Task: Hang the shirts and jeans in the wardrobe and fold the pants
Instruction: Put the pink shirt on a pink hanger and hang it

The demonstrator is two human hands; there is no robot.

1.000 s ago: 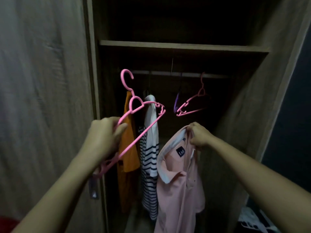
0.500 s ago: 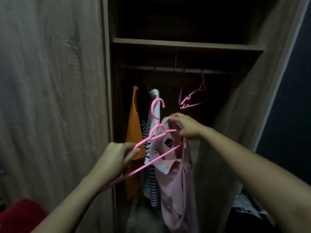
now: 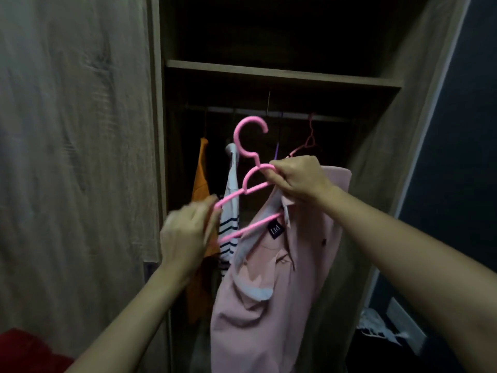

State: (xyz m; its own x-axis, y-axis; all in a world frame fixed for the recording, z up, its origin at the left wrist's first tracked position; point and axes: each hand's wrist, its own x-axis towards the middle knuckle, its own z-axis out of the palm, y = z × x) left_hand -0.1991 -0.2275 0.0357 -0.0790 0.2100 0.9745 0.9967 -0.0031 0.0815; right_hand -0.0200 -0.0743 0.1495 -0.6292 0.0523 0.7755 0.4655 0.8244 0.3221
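Hanger [image 3: 236, 197] higher now, firm in left hand [image 3: 188, 232] and right hand [image 3: 298, 181], inside pink shirt [image 3: 269, 278] (dark label).

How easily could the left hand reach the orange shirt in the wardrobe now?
Probably yes: the orange shirt hangs just beyond the left hand, nothing between them. But that hand grips the pink hanger, so it must release first.

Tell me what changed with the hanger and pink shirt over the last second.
The hanger moved right to the pink shirt, and its far end now sits inside the collar. The right hand, which pinched only the collar, now grips the hanger too. The left hand still holds its other end. Orange shirt, striped shirt and spare hanger stayed on the rail.
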